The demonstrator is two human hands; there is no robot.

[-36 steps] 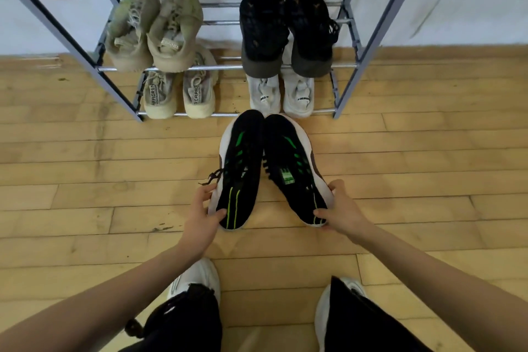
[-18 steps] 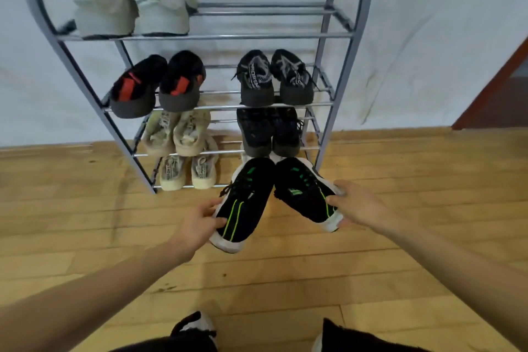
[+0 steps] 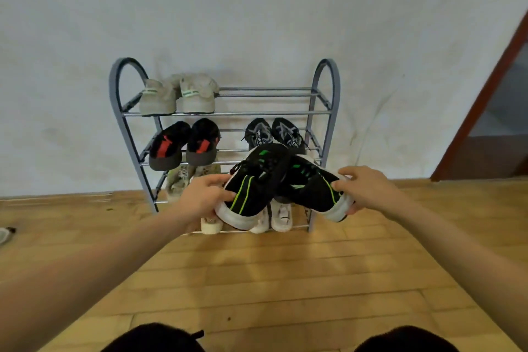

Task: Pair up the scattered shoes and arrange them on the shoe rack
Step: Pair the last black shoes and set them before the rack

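I hold a pair of black sneakers with green stripes and white soles in the air in front of the grey metal shoe rack (image 3: pixel 325 86). My left hand (image 3: pixel 204 197) grips the heel of the left sneaker (image 3: pixel 254 180). My right hand (image 3: pixel 363 187) grips the heel of the right sneaker (image 3: pixel 308 186). Their toes point at the rack and overlap. The top shelf carries a beige pair (image 3: pixel 178 96) on its left half; its right half is bare rails. They hide the lower right shelves in part.
The second shelf holds a black-and-red pair (image 3: pixel 183 144) and a black patterned pair (image 3: pixel 274 131). Pale shoes (image 3: pixel 178 180) sit lower left, white ones (image 3: pixel 281 216) at the bottom. A white wall stands behind, a dark doorway (image 3: pixel 497 134) at right, a small object (image 3: pixel 4 233) on the wood floor at left.
Both hands have lifted the black-and-green pair off the floor and up in front of the rack's lower shelves. The view has risen and pulled back, showing the whole rack.
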